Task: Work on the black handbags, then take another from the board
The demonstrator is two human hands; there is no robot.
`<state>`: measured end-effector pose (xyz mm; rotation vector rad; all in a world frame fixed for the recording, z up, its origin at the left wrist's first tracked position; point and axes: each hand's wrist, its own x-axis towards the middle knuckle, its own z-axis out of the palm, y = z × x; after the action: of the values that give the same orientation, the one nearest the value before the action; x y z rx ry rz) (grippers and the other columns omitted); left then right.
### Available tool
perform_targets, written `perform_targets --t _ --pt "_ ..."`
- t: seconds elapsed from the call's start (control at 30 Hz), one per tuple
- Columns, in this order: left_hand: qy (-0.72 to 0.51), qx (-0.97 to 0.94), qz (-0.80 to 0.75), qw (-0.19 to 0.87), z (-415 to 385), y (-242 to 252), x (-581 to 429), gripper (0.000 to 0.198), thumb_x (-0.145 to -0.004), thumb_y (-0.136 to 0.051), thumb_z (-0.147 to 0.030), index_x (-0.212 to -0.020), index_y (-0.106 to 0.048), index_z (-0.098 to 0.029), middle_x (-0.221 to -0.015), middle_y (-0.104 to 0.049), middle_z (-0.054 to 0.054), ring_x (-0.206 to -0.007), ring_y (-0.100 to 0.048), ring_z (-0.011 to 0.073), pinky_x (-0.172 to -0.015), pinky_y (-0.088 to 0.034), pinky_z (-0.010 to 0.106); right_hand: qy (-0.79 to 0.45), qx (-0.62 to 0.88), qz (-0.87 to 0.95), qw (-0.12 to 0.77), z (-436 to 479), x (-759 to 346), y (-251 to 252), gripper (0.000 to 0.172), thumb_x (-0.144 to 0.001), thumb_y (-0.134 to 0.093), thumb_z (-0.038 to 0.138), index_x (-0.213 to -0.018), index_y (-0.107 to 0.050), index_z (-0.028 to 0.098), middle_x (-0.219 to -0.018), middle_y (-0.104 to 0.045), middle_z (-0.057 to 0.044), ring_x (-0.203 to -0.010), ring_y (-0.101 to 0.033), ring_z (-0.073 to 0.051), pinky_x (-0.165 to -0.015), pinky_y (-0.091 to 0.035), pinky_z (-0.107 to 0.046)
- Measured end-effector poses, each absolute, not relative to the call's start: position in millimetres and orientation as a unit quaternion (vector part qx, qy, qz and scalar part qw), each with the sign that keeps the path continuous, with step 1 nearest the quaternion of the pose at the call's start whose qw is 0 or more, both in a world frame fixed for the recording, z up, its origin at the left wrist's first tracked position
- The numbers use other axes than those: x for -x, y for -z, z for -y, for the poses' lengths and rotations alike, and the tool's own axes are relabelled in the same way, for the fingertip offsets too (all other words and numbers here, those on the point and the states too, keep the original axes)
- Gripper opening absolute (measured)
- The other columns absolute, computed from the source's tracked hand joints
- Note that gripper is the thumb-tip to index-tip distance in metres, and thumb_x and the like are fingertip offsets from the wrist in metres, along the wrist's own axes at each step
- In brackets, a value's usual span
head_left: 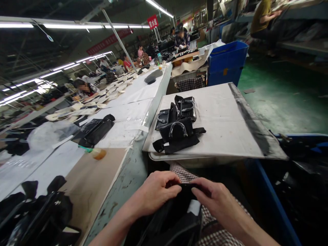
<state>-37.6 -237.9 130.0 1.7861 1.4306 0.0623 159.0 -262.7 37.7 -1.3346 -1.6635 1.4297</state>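
A black handbag (176, 218) rests on the lap, its mouth facing up and a white label (194, 207) showing inside. My left hand (160, 191) pinches the bag's top edge between thumb and fingers. Close beside it, my right hand (214, 196) grips the same edge from the right. The bag's lower part drops out of the frame. Ahead of both hands, several small black handbags (176, 131) with wrapped handles lie on a pale board (217, 112).
A bench at the left carries black bag pieces (36, 212), a bottle of amber liquid (98, 153), a black bag (94, 131) and clear plastic (51, 135). Blue bins stand at the right (274, 205) and farther back (227, 63). Other people sit at distant benches.
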Motion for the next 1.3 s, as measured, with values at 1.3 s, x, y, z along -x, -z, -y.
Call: perform_targets --t 1.3 --pt "0.061 -0.727 -0.566 0.385 240 -144 58 0.029 -0.088 -0.054 -0.043 -0.081 -0.076 -0.025 -0.074 -0.071 -0.001 -0.072 -0.064 0.0193 -0.062 -0.042 0.02 -0.499 0.417 0.731 0.207 235 -173 -59 0.014 -0.079 -0.067 0.023 -0.092 -0.072 0.023 -0.08 -0.071 0.0 -0.077 -0.066 -0.021 -0.066 -0.043 -0.024"
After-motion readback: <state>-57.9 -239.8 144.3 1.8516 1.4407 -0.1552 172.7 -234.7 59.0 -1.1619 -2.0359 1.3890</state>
